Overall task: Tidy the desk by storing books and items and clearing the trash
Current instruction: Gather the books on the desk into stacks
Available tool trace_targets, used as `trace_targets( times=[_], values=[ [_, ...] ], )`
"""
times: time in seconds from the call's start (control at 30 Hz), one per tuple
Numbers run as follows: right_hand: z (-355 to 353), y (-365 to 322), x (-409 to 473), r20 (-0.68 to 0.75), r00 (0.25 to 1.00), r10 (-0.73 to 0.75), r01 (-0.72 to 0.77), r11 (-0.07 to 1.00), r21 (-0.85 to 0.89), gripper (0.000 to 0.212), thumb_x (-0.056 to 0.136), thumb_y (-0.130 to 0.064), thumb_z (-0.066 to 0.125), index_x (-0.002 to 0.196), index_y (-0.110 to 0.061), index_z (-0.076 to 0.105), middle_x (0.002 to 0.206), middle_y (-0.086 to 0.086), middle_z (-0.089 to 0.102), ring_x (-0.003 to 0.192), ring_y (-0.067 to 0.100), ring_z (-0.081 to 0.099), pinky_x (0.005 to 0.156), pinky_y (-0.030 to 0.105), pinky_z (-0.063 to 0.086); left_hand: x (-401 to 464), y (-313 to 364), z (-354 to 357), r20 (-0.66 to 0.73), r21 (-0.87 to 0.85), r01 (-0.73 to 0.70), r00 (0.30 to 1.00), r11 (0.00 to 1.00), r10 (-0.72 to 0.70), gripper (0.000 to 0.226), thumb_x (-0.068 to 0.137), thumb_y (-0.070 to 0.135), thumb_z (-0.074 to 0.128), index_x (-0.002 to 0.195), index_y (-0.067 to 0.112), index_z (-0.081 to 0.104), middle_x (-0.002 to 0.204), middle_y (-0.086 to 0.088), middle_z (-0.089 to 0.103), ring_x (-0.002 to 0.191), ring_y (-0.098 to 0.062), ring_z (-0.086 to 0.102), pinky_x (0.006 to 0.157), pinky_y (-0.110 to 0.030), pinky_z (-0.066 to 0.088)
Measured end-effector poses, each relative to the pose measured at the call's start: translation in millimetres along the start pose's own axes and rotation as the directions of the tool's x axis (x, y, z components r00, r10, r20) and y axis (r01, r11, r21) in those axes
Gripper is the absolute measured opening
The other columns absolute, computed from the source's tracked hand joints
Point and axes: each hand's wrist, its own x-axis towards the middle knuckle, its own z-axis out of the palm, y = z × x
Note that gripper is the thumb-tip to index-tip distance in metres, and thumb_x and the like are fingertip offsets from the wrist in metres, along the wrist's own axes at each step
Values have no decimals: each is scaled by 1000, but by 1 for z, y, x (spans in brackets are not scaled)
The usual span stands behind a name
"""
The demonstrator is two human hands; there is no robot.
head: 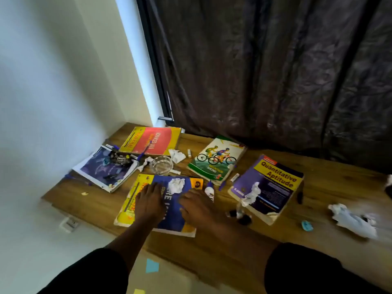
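Both my hands lie flat on a blue and yellow book (174, 217) near the desk's front edge. My left hand (149, 200) rests on its left half, my right hand (199, 206) on its right half, fingers spread. A crumpled white paper (176, 185) sits on that book just beyond my fingers. Other books lie around: a red and yellow one (151, 141) at the back, a purple one (106, 168) at the left, a cycling book (216, 160), and "Quantitative Aptitude" (269, 187) with crumpled paper (252, 194) on it.
A glass bowl (161, 165), paper wads (176, 155), pens, and a white glue bottle (209, 192) litter the wooden desk (318, 200). Crumpled white paper (352, 221) and a blue scrap (307, 225) lie at right. A dark curtain hangs behind; a wall stands to the left.
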Motion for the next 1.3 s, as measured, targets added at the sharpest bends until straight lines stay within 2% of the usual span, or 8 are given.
trace_targets(
  times=[0.07, 0.23, 0.43, 0.6, 0.87, 1.13, 1.2, 1.3],
  values=[
    [7, -7, 16, 4, 1000, -24, 24, 1000, -4, 27, 98, -25, 56, 117, -8, 65, 123, 13, 63, 117, 36, 53, 102, 54, 41, 13, -9, -6, 34, 14, -57, 998, 998, 57, 58, 90, 19, 57, 147, 12, 47, 149, -10, 51, 137, -35, 44, 106, -48, 41],
    [22, -11, 51, -35, 999, 20, -25, 991, -135, 47, 97, -36, 55, 138, -12, 56, 143, 11, 54, 132, 33, 47, 107, 51, 38, 51, -24, -10, 108, 75, -246, 965, 966, 237, 62, 90, 27, 58, 150, 17, 42, 153, -4, 45, 137, -33, 40, 101, -49, 43],
    [27, 2, 76, -20, 967, 255, -255, 958, -131, 67, 100, -47, 44, 155, -10, 36, 165, 14, 28, 152, 35, 23, 121, 56, 19, 86, -33, -5, 138, 27, -407, 906, 913, 400, 59, 82, 33, 59, 138, 15, 52, 133, -7, 62, 120, -32, 51, 93, -43, 49],
    [23, 13, 82, 20, 932, 361, -351, 918, -186, 87, 96, -61, 49, 161, -11, 21, 170, 14, 10, 156, 34, 8, 123, 56, 12, 98, -32, -3, 153, -51, -448, 879, 892, 451, 66, 83, 46, 62, 143, 21, 48, 133, -4, 63, 126, -28, 49, 96, -39, 49],
    [10, 6, 79, -77, 899, 431, -435, 859, -270, 85, 80, -73, 63, 142, -17, 47, 147, 14, 44, 135, 37, 39, 107, 54, 35, 108, -28, -4, 170, -2, -518, 843, 855, 511, 69, 78, 50, 69, 139, 24, 51, 133, -2, 62, 127, -25, 49, 98, -38, 47],
    [12, -9, 71, -182, 820, 542, -571, 797, -200, 105, 67, -81, 69, 146, -17, 40, 139, 11, 47, 129, 34, 43, 100, 50, 41, 120, -23, -20, 124, 187, -620, 784, 762, 608, 61, 70, 60, 75, 122, 28, 68, 131, -4, 60, 130, -30, 48, 107, -46, 38],
    [11, -12, 68, -214, 808, 548, -585, 791, -181, 105, 67, -82, 68, 146, -18, 41, 138, 10, 48, 129, 34, 44, 99, 49, 41, 126, -22, -29, 106, 154, -679, 734, 718, 671, 50, 73, 58, 74, 112, 27, 72, 120, -3, 66, 119, -28, 57, 101, -41, 43],
    [4, -12, 66, -166, 817, 553, -572, 814, -104, 95, 72, -77, 68, 144, -21, 43, 139, 8, 50, 131, 33, 43, 102, 49, 40, 136, -26, -44, 184, -66, -715, 677, 697, 712, 30, 81, 47, 74, 105, 28, 72, 101, 1, 72, 100, -24, 65, 81, -30, 44]
  ],
)
